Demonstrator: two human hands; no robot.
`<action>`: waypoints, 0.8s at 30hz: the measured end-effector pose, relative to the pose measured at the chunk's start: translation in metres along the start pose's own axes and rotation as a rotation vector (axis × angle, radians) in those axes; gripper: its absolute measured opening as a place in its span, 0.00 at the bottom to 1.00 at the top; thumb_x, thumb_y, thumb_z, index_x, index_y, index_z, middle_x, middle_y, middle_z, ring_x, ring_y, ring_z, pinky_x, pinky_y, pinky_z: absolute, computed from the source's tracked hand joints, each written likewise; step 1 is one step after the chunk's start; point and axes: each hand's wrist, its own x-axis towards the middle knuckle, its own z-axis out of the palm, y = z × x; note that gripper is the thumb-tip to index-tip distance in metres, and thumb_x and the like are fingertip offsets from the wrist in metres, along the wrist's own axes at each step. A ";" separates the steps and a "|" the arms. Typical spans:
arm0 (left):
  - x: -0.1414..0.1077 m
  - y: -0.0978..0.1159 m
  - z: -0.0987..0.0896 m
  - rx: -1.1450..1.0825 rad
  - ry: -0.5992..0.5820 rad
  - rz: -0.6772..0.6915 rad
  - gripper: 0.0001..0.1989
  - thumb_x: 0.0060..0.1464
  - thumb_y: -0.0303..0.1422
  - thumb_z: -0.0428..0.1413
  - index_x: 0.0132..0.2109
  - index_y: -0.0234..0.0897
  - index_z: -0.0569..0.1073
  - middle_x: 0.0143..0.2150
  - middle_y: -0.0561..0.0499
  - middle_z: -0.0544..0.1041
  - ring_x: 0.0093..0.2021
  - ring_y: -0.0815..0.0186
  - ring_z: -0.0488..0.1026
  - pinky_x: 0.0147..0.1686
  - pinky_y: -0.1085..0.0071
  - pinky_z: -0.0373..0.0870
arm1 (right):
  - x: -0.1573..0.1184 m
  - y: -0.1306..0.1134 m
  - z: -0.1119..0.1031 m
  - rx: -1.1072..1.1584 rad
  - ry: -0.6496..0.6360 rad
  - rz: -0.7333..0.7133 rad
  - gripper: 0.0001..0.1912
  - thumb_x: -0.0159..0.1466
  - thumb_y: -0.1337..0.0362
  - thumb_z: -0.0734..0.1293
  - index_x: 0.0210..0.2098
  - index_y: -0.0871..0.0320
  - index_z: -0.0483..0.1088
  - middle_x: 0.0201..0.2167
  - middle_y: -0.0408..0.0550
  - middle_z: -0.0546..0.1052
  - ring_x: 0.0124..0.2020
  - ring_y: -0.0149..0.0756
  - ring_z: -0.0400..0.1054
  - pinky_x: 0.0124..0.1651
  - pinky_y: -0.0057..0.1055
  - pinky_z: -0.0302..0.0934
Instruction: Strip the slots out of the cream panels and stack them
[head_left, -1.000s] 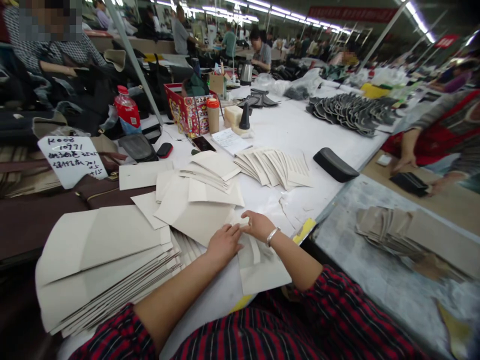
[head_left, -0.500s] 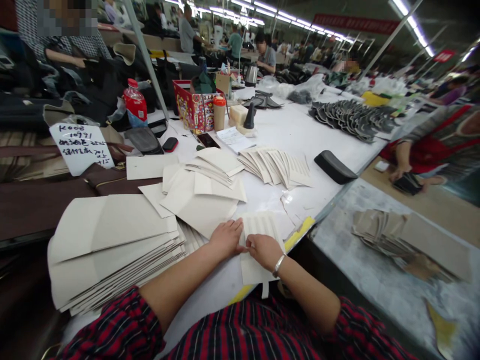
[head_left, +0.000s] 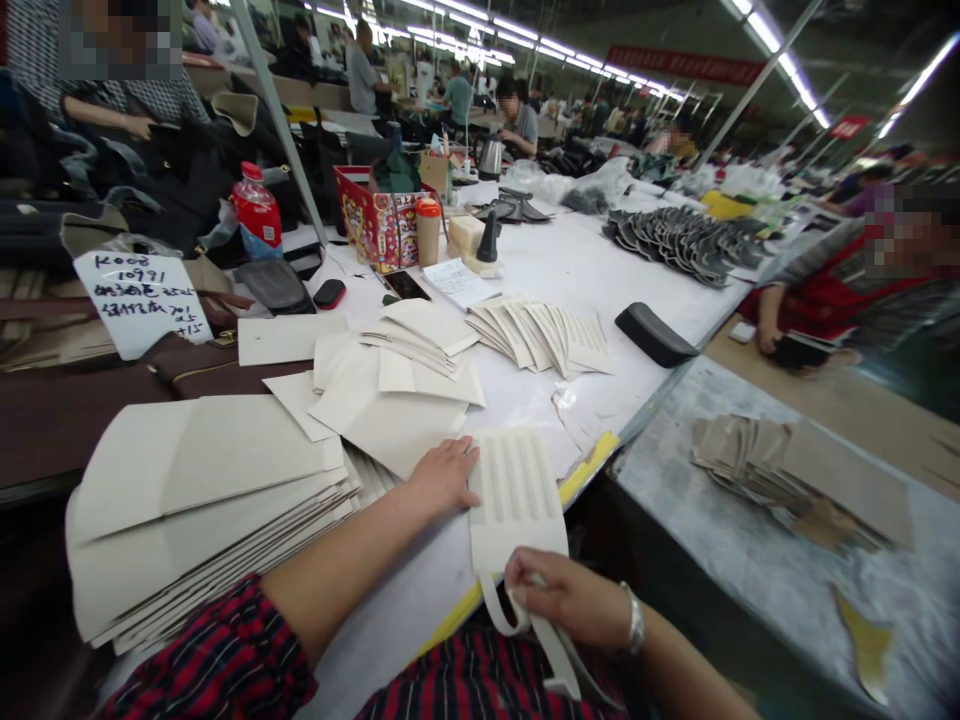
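Several pale strips (head_left: 553,655) hang past the white table's (head_left: 555,260) near edge, the right hand's (head_left: 566,595) fingers pinching them; just beyond, a ribbed panel (head_left: 517,490) lies along that edge, the left hand (head_left: 441,477) palm-down, fingers loosely spread, at its left. Farther: a red box (head_left: 375,225), workers (head_left: 519,128), ceiling lights (head_left: 516,40).

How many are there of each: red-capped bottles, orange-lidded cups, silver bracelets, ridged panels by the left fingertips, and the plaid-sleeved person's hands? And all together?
Red-capped bottle: 1
Orange-lidded cup: 1
Silver bracelet: 1
Ridged panel: 1
Hands: 2 (left hand, right hand)
Total: 6
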 end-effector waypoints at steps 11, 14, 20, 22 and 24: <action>0.039 -0.015 -0.009 -0.078 0.033 -0.162 0.12 0.43 0.24 0.49 0.37 0.36 0.70 0.35 0.48 0.71 0.36 0.65 0.68 0.36 0.73 0.64 | 0.145 -0.016 -0.082 -0.616 0.344 0.296 0.15 0.54 0.55 0.61 0.26 0.61 0.72 0.24 0.49 0.73 0.29 0.33 0.66 0.30 0.25 0.55; 0.044 -0.017 -0.012 -0.067 0.003 -0.183 0.09 0.42 0.24 0.50 0.33 0.35 0.71 0.33 0.47 0.71 0.36 0.63 0.69 0.34 0.71 0.64 | 0.162 -0.019 -0.083 -0.706 0.330 0.364 0.17 0.54 0.54 0.60 0.29 0.62 0.72 0.29 0.53 0.75 0.33 0.36 0.68 0.32 0.26 0.57; 0.056 -0.019 -0.025 -0.064 -0.096 -0.210 0.07 0.39 0.26 0.54 0.31 0.33 0.72 0.32 0.44 0.73 0.36 0.59 0.70 0.35 0.69 0.65 | 0.179 -0.014 -0.088 -0.734 0.296 0.426 0.21 0.52 0.53 0.62 0.37 0.63 0.71 0.35 0.57 0.74 0.36 0.40 0.68 0.33 0.28 0.59; 0.061 -0.018 -0.028 -0.067 -0.139 -0.222 0.07 0.37 0.26 0.56 0.29 0.32 0.72 0.32 0.44 0.74 0.36 0.58 0.71 0.34 0.69 0.65 | 0.184 -0.013 -0.088 -0.752 0.272 0.437 0.21 0.51 0.54 0.62 0.38 0.64 0.71 0.36 0.57 0.74 0.36 0.40 0.68 0.33 0.28 0.59; 0.065 -0.016 -0.030 -0.070 -0.172 -0.236 0.07 0.36 0.27 0.56 0.28 0.32 0.72 0.31 0.44 0.74 0.35 0.58 0.71 0.33 0.69 0.66 | 0.188 -0.012 -0.088 -0.761 0.256 0.443 0.20 0.51 0.56 0.63 0.38 0.64 0.71 0.36 0.57 0.74 0.36 0.40 0.68 0.33 0.27 0.59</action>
